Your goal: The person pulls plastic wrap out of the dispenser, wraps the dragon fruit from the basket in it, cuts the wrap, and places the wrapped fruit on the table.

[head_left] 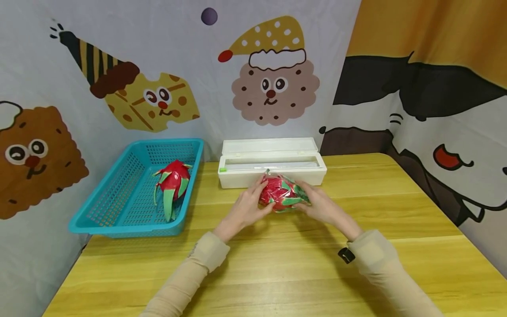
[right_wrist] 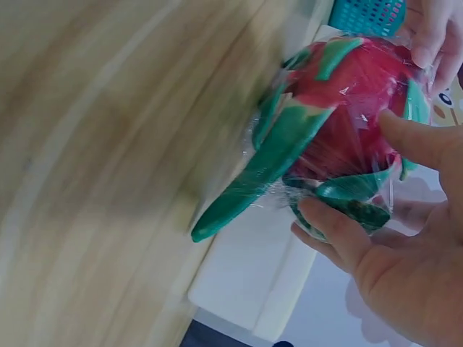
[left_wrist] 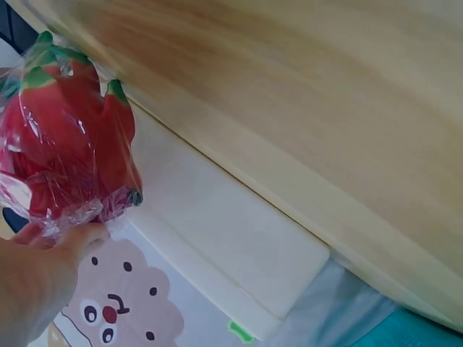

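A red dragon fruit [head_left: 280,192] with green scales is wrapped in clear, wrinkled plastic film [left_wrist: 87,210]. Both hands hold it a little above the table, in front of the white box. My left hand [head_left: 246,208] grips its left end, where the film is bunched near the thumb in the left wrist view. At the other end, my right hand [head_left: 325,208] holds the fruit between thumb and fingers. One long green scale [right_wrist: 264,170] points away from that hand in the right wrist view. Some fingers on the far side are hidden by the fruit.
Behind the hands stands a long white box [head_left: 233,179] with its lid raised, pale film inside and a green tab at the left. To the left, a blue plastic basket [head_left: 119,230] holds another dragon fruit [head_left: 174,179]. A printed cloth [head_left: 214,101] hangs behind the wooden table [head_left: 273,273].
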### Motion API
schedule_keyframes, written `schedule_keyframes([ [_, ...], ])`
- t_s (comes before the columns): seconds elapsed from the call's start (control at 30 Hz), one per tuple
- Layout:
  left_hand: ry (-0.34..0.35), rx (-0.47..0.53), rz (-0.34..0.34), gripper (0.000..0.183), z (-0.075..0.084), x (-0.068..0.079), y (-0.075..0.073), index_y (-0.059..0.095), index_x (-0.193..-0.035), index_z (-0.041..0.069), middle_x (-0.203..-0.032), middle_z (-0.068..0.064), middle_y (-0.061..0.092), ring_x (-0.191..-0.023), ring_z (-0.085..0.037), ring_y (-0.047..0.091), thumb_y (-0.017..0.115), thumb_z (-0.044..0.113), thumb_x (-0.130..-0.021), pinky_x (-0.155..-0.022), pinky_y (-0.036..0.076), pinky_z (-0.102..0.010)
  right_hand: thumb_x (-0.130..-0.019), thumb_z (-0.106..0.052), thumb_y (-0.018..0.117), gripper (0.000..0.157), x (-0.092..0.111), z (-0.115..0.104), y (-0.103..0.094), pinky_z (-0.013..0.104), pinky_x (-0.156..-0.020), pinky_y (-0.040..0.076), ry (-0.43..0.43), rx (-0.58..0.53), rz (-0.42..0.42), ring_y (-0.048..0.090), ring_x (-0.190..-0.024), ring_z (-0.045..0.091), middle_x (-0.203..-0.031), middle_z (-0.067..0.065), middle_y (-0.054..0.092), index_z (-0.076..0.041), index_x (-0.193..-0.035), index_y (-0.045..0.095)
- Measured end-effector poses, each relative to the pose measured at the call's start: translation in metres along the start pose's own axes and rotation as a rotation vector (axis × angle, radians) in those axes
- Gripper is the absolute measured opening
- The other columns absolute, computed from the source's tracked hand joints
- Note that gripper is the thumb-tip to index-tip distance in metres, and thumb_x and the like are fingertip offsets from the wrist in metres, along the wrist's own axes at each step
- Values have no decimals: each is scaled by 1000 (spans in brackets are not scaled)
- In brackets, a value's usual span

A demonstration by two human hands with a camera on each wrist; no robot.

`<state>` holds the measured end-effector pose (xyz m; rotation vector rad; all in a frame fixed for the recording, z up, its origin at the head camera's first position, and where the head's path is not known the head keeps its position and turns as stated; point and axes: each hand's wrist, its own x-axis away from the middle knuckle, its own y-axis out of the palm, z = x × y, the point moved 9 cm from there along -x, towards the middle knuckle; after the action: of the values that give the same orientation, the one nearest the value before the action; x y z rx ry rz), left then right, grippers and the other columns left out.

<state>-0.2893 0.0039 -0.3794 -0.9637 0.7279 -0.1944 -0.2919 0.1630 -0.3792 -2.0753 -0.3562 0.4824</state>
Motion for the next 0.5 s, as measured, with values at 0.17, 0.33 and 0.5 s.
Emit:
schedule_keyframes([
  [0.17,-37,40,-25,68,-4,-2,3,42,-140,-1,-150,-23,35,-120,-41,55,66,34,-88,-100,49,-44,-87,-30,69,72,-1,5,5,51,-90,53,36,36,-14,61,-111,37,-129,25,57,-2,-144,36],
  [0.33,-36,64,-53,71,-8,-4,5,40,-142,3,-151,-21,35,-133,-40,42,66,39,-87,-108,41,-47,-87,-33,68,70,-2,6,4,50,-84,55,40,68,5,63,-107,35,-131,23,57,-4,-144,38],
  [0.5,-41,54,-68,66,-9,-4,3,43,-141,5,-149,-19,39,-134,-36,43,64,41,-89,-108,41,-47,-87,-33,68,67,-2,7,2,49,-80,55,45,87,9,65,-102,32,-127,21,60,-6,-142,42],
])
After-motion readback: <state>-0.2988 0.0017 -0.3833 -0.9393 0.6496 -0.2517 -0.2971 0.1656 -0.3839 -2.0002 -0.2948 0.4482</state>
